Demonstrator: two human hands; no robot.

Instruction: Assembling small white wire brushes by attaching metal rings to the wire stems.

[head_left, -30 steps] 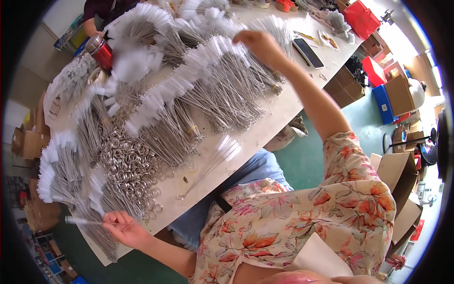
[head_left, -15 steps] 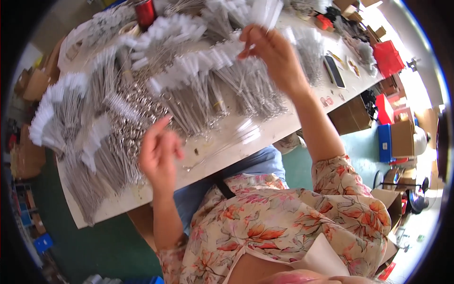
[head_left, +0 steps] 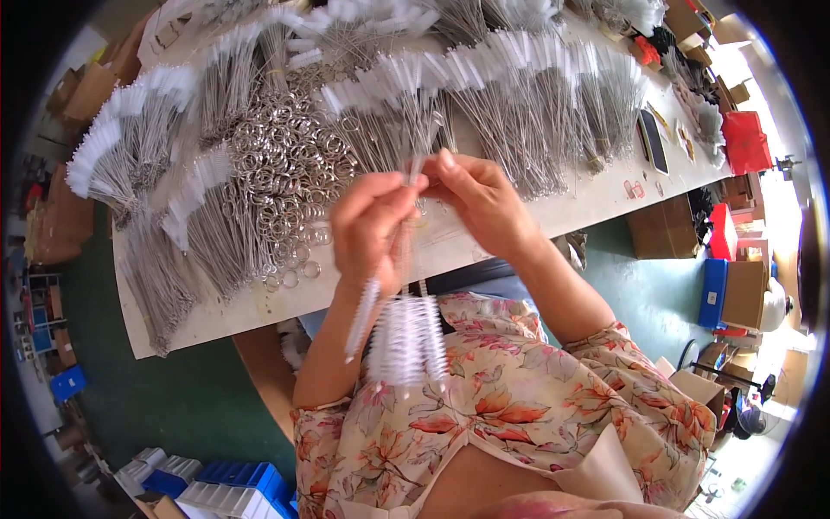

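**My two hands come together**

My hands are no longer apart. My left hand (head_left: 376,227) is curled round thin wires, and white brushes (head_left: 406,342) hang down below it, in front of my shirt (head_left: 493,406). My right hand (head_left: 488,203) has its fingers bent in close; I can't tell what they pinch. Both hands now seem busy at one spot, near the metal rings (head_left: 285,156).

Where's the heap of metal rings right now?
In the head view, the metal rings lie on the table, left of centre, between brush bundles, beyond and left of the left hand.
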